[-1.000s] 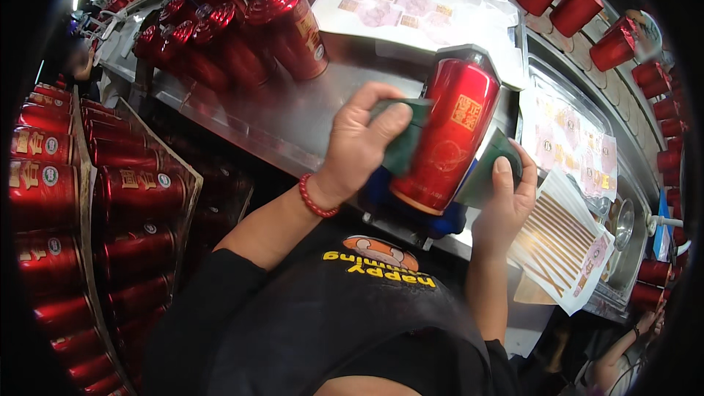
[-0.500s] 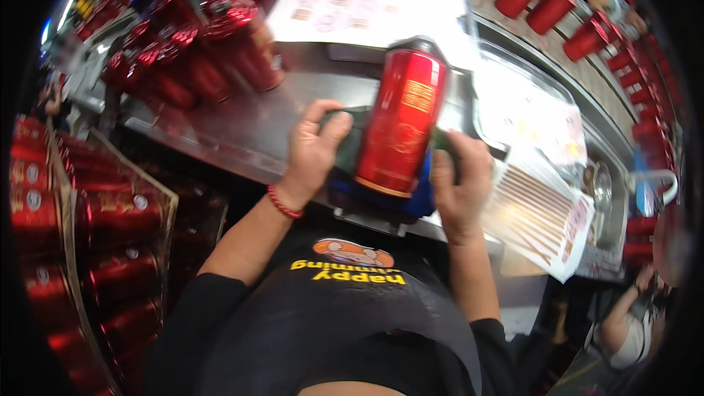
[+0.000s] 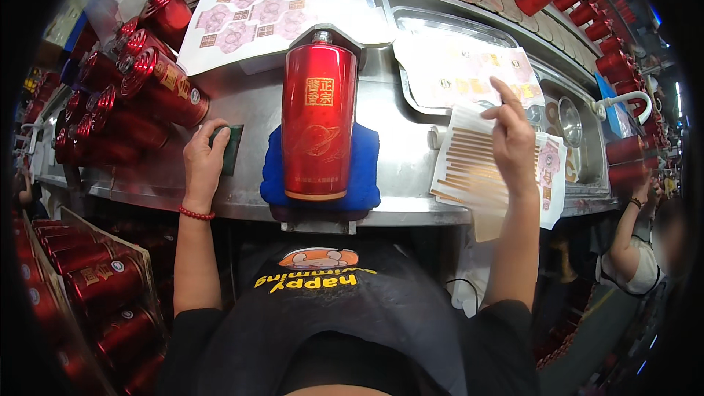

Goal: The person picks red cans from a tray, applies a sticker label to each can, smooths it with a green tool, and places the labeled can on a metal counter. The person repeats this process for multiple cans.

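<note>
1. Red and glossy, a tall cylindrical metal canister with gold markings is lying on a blue cloth pad in the middle of the steel table, its silver cap pointing away from the person.
2. Left of the canister, the left hand is resting palm-down on the table, its fingers curling over a small dark green pad and pressing it against the steel.
3. Right of the canister, the right hand is hovering over a sheet of gold strip stickers; its forefinger is pointing up and the other fingers are loosely bent, with nothing clearly gripped.
4. Beyond the canister's cap, a white sheet of pink round labels is lying flat on the table.
5. Far left of the canister, more red cylindrical canisters are lying stacked on their sides.
6. Far right of the canister, another person's arm is showing beside the table edge.
</note>
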`<state>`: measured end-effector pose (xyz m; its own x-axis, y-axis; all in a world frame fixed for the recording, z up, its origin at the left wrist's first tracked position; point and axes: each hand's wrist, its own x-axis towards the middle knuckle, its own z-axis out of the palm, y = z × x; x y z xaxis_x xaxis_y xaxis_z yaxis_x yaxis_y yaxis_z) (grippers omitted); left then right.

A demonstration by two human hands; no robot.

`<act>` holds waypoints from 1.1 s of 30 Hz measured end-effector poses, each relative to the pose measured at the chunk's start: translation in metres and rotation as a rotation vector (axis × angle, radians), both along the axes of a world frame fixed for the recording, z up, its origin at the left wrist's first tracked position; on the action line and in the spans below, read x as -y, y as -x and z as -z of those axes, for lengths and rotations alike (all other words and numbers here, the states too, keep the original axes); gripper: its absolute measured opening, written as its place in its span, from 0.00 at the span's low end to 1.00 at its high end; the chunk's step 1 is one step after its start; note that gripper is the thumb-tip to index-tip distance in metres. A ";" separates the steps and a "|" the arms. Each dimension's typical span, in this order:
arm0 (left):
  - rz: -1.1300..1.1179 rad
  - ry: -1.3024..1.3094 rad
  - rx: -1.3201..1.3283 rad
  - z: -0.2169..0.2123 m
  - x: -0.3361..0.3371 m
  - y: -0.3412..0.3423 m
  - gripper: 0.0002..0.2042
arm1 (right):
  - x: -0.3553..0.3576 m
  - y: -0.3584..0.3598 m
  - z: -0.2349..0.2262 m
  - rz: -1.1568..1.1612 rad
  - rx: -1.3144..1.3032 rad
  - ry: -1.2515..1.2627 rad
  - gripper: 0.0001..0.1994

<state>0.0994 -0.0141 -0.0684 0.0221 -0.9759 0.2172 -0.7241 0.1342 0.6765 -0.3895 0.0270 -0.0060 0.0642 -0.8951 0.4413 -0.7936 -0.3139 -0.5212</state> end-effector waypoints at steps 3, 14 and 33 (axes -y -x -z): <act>0.005 0.032 0.066 -0.008 -0.001 0.008 0.09 | 0.036 0.096 0.038 0.298 -0.229 0.066 0.10; 0.088 0.074 0.014 -0.029 -0.040 0.050 0.16 | 0.098 0.236 0.065 0.685 0.038 -0.635 0.18; 0.276 0.077 -0.175 -0.030 -0.054 0.086 0.34 | 0.127 0.115 -0.046 0.142 -0.362 0.442 0.06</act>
